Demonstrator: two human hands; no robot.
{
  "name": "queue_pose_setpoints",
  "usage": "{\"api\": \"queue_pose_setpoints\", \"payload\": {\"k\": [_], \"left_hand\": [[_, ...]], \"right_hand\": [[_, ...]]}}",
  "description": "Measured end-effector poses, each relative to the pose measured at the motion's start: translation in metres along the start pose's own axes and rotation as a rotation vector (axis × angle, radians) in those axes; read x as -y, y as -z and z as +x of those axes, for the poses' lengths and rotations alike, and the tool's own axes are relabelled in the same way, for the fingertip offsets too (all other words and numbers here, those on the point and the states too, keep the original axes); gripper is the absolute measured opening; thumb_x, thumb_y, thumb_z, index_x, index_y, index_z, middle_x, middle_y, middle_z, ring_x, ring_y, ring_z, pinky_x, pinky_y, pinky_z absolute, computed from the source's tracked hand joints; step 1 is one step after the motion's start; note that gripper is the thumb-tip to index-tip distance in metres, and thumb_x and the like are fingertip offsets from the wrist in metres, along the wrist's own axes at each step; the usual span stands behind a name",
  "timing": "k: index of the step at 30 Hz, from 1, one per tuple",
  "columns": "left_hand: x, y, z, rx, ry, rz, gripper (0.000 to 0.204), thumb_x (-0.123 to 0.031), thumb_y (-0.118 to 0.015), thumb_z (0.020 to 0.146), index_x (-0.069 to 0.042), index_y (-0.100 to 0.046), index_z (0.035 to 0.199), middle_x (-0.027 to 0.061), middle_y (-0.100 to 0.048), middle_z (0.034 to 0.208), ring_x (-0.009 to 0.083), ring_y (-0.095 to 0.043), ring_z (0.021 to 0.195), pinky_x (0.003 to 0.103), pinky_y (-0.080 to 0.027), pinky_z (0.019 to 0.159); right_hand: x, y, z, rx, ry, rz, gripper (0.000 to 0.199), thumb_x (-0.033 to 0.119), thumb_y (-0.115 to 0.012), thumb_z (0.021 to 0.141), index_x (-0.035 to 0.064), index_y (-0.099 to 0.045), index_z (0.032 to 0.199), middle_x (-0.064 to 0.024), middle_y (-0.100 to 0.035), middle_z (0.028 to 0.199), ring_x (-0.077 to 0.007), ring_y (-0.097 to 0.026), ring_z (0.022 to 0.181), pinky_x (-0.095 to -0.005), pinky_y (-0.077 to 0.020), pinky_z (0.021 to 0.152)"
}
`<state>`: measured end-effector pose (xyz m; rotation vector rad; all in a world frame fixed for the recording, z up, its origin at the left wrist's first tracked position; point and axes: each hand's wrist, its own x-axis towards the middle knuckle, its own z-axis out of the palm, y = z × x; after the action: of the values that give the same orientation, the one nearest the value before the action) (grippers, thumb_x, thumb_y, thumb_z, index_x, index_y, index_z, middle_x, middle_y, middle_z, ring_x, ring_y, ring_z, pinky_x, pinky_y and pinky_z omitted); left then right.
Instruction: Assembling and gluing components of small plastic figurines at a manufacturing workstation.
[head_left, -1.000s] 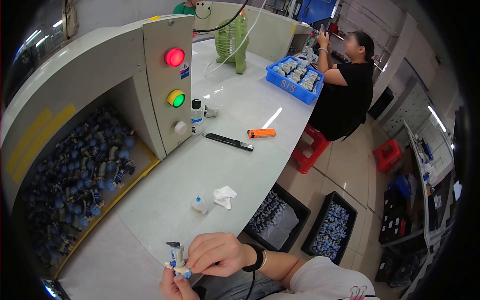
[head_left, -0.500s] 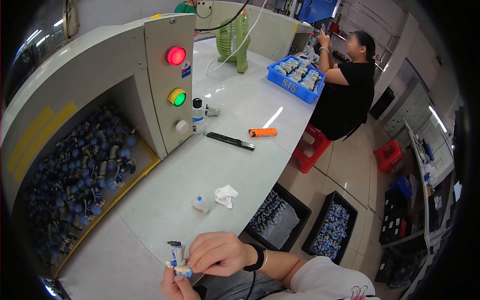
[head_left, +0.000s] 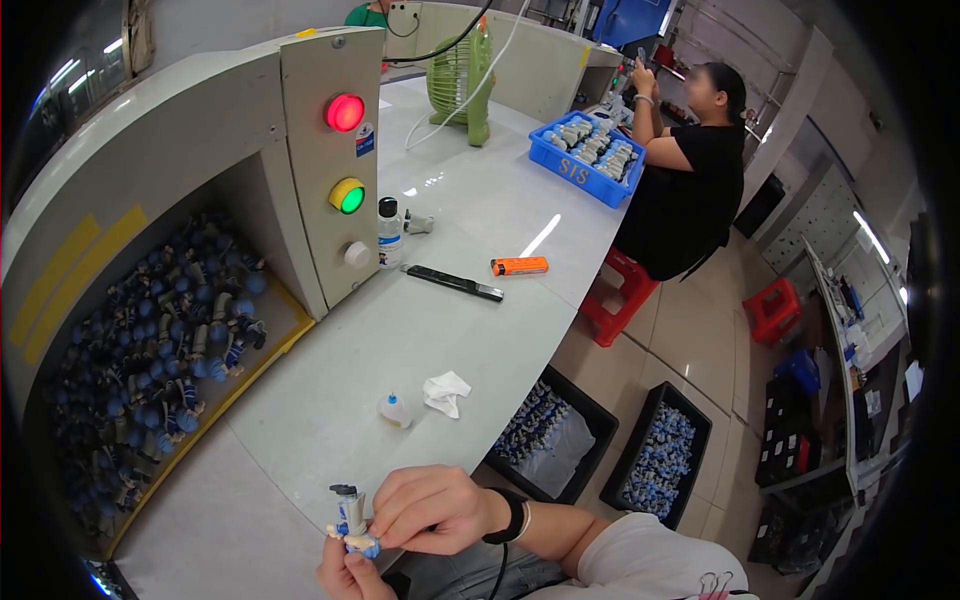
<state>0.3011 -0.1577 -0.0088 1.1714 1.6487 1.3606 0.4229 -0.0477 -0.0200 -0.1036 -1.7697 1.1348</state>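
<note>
Close to the lower edge, my left hand (head_left: 345,572) pinches a small painted figurine (head_left: 351,518) from below. The figurine seems upside down, its dark feet up and its blue part at the bottom. Coming from the right, my right hand (head_left: 432,510) has its fingers curled and closed, the fingertips at the figurine's side. On the table beyond my hands stand a small dropper bottle (head_left: 395,411) with a blue tip and, beside it, a crumpled white tissue (head_left: 446,394).
At left, a machine's yellow-edged opening (head_left: 270,350) holds a heap of figurines. Farther off lie a black-handled tool (head_left: 452,283), an orange box (head_left: 520,266) and a bottle (head_left: 390,236). A blue crate (head_left: 575,178), green fan (head_left: 462,90) and seated person are beyond. Black trays (head_left: 660,450) sit on the floor.
The whole view has shifted very slightly, so things appear a little farther left. Both hands keep nearly the same grip on the figurine.
</note>
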Motion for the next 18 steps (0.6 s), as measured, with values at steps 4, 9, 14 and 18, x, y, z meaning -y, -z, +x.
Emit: {"api": "queue_pose_setpoints", "payload": {"k": [4, 9, 14, 18], "left_hand": [[0.0017, 0.0002, 0.0001, -0.003, -0.001, -0.001, 0.034, -0.029, -0.037, 0.09, 0.002, -0.05, 0.085, 0.0033, -0.046, 0.066, 0.011, -0.038, 0.059, 0.025, -0.031, 0.051], [0.0048, 0.0019, -0.0001, 0.014, 0.005, -0.005, 0.033, -0.029, -0.038, 0.09, 0.002, -0.05, 0.086, 0.0028, -0.046, 0.065, 0.0103, -0.037, 0.058, 0.024, -0.031, 0.051], [0.0035, 0.0001, 0.0009, 0.004, -0.03, -0.007, 0.033, -0.028, -0.037, 0.09, 0.003, -0.05, 0.086, 0.0028, -0.046, 0.066, 0.0108, -0.037, 0.059, 0.024, -0.031, 0.051], [0.0067, 0.0002, -0.0006, 0.034, -0.01, 0.008, 0.034, -0.028, -0.037, 0.09, 0.003, -0.049, 0.086, 0.004, -0.046, 0.066, 0.0117, -0.037, 0.059, 0.025, -0.032, 0.051]], "right_hand": [[-0.0007, -0.0002, 0.0, 0.003, -0.006, 0.003, 0.012, -0.007, -0.064, 0.063, -0.001, -0.062, 0.073, -0.0099, -0.061, 0.079, -0.0237, -0.057, 0.074, -0.0289, -0.0472, 0.062], [-0.0008, -0.0007, 0.0005, 0.005, -0.005, 0.0, 0.012, -0.008, -0.064, 0.063, -0.0009, -0.062, 0.072, -0.0098, -0.061, 0.079, -0.0237, -0.057, 0.074, -0.0287, -0.0472, 0.062], [-0.0004, 0.0005, 0.0004, 0.006, 0.0, -0.006, 0.012, -0.008, -0.064, 0.063, -0.0009, -0.062, 0.073, -0.0098, -0.061, 0.079, -0.024, -0.057, 0.073, -0.029, -0.0472, 0.061], [0.0005, 0.0011, 0.0004, -0.017, 0.017, -0.013, 0.011, -0.008, -0.063, 0.063, -0.001, -0.062, 0.072, -0.0097, -0.061, 0.079, -0.0248, -0.057, 0.073, -0.0295, -0.0469, 0.061]]}}
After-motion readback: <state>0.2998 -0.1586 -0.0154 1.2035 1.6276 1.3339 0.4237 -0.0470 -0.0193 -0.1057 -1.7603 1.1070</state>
